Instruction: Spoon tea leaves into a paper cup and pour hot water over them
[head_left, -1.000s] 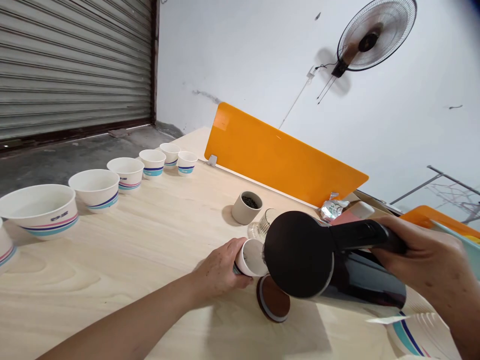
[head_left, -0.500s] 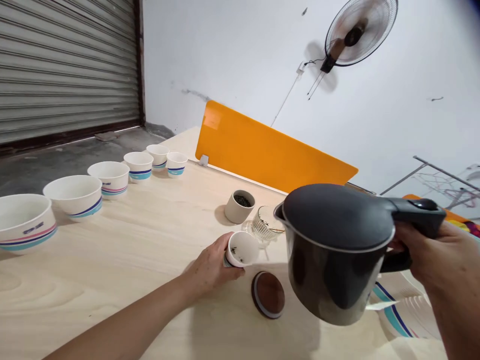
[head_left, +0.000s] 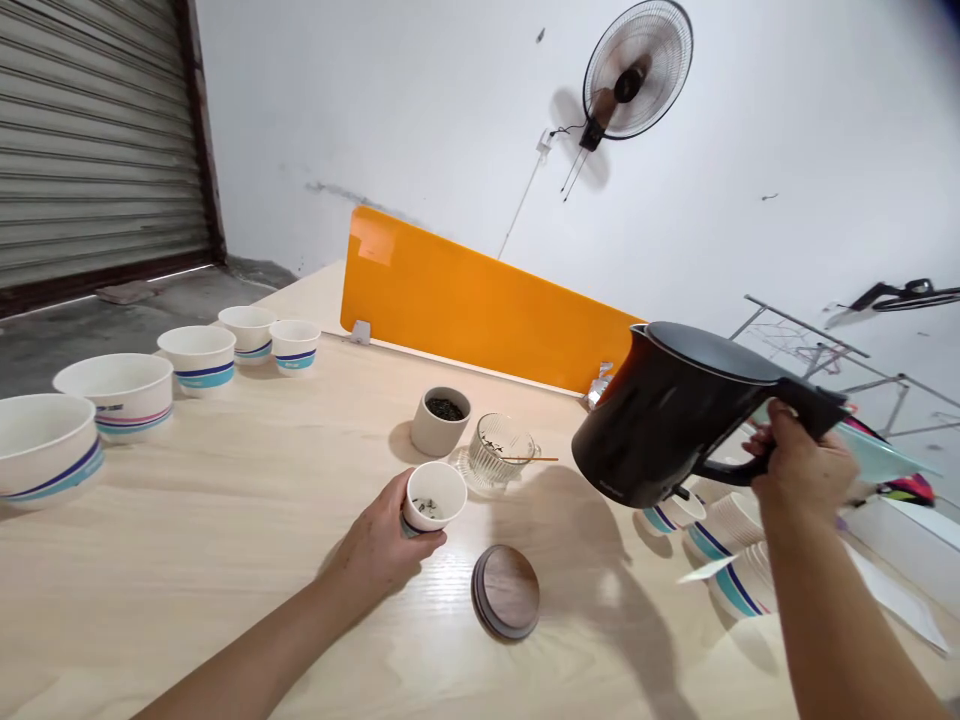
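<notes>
The black plastic kettle [head_left: 652, 420] swung up and right, spout pointing left, above the pale wooden counter [head_left: 187, 580] by a white wall [head_left: 787, 130]; right hand [head_left: 802, 465] gripped its handle shut, left hand [head_left: 371, 545] clasped a white cup [head_left: 433, 497].

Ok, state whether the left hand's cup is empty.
Not empty: a few dark leaves show inside the white cup held in the left hand.

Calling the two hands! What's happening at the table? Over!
Left hand around small paper cup, dark leaves inside. Right hand holding black electric kettle up by its handle. Near the cup on the table: wooden lid, ribbed glass cup.
</notes>
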